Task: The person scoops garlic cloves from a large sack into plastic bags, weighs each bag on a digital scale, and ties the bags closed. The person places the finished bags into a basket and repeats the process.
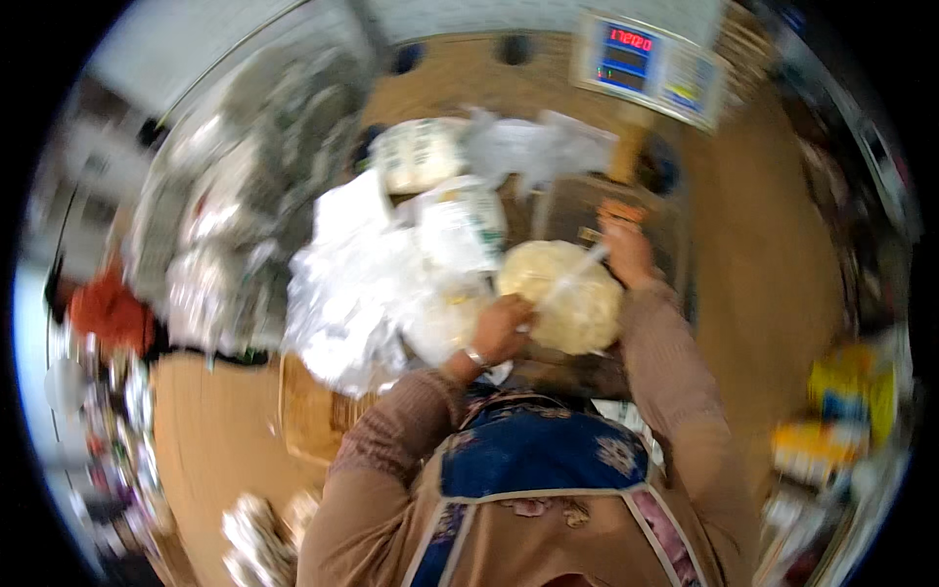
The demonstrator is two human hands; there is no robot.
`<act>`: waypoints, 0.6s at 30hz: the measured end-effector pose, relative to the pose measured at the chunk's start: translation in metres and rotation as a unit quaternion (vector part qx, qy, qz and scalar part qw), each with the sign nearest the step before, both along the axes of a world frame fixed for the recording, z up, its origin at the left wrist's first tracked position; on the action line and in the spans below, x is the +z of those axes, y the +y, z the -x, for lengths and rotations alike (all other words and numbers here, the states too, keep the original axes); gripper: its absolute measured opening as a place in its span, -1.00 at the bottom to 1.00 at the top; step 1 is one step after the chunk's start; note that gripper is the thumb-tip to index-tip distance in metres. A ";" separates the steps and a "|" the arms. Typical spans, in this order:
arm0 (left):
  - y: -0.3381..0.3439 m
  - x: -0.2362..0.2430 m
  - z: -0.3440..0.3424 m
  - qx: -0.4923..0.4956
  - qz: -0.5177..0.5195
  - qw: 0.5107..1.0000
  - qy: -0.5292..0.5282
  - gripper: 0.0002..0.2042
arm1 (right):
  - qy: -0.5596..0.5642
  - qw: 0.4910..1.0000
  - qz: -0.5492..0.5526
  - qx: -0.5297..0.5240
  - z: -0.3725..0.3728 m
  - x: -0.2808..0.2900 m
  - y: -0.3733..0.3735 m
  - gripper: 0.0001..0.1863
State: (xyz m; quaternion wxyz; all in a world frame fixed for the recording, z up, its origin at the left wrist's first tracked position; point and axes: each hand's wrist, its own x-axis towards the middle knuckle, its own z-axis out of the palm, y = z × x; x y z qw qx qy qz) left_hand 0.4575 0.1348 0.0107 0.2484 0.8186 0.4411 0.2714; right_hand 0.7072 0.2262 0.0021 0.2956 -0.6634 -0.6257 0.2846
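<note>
A round, pale yellow bundle (572, 308), seemingly wrapped in clear plastic, lies in front of me. A thin white strip (577, 274) is stretched slantwise across its top. My left hand (504, 328), with a bracelet at the wrist, is closed on the strip's lower end at the bundle's left edge. At the upper right edge my right hand (629, 252) is closed on the other end. An orange thing (621, 211) shows just beyond the right fingers; blur hides what it is. White plastic bags (352, 303) are heaped left of the bundle.
A scale with a lit display (646, 68) stands at the far right, its dark platform (567, 210) below it. Large plastic-wrapped packs (235, 196) are stacked at left. A wooden tray (303, 411) sits near my left arm. Yellow packages (822, 450) lie at right. A person in orange (112, 313) is far left.
</note>
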 end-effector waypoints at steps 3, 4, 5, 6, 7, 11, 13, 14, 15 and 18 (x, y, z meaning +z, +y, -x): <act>0.007 0.034 -0.027 -0.096 -0.074 0.982 -0.145 -0.87 | 0.064 0.975 -0.193 0.091 0.016 0.072 -0.021 -0.77; 0.011 0.039 -0.039 -0.075 -0.220 0.959 -0.162 -0.87 | -0.092 0.917 -0.340 0.186 0.048 0.114 -0.040 -0.78; 0.006 0.045 -0.045 -0.078 -0.058 0.971 -0.220 -0.88 | -0.118 0.905 -0.328 0.244 0.073 0.135 -0.057 -0.77; 0.002 0.055 -0.043 -0.085 0.100 0.951 -0.280 -0.87 | -0.143 0.889 -0.322 0.294 0.091 0.148 -0.066 -0.77; -0.004 0.068 -0.024 -0.081 0.112 0.947 -0.289 -0.85 | -0.073 0.907 -0.280 0.306 0.102 0.154 -0.071 -0.77; -0.059 0.133 0.081 -0.004 0.263 0.877 -0.402 -0.76 | 0.077 0.913 -0.216 0.339 0.133 0.176 -0.064 -0.80; -0.090 0.149 0.141 0.088 0.258 0.864 -0.423 -0.76 | 0.109 0.918 -0.209 0.318 0.146 0.178 -0.052 -0.85; -0.105 0.157 0.167 0.115 0.284 0.841 -0.445 -0.75 | 0.097 0.924 -0.191 0.318 0.149 0.175 -0.047 -0.85; -0.118 0.155 0.190 0.138 0.269 0.833 -0.462 -0.73 | 0.089 0.929 -0.172 0.316 0.151 0.168 -0.041 -0.86; -0.148 0.135 0.246 0.285 0.291 0.831 -0.379 -0.77 | 0.075 0.932 -0.124 0.333 0.167 0.148 -0.035 -0.88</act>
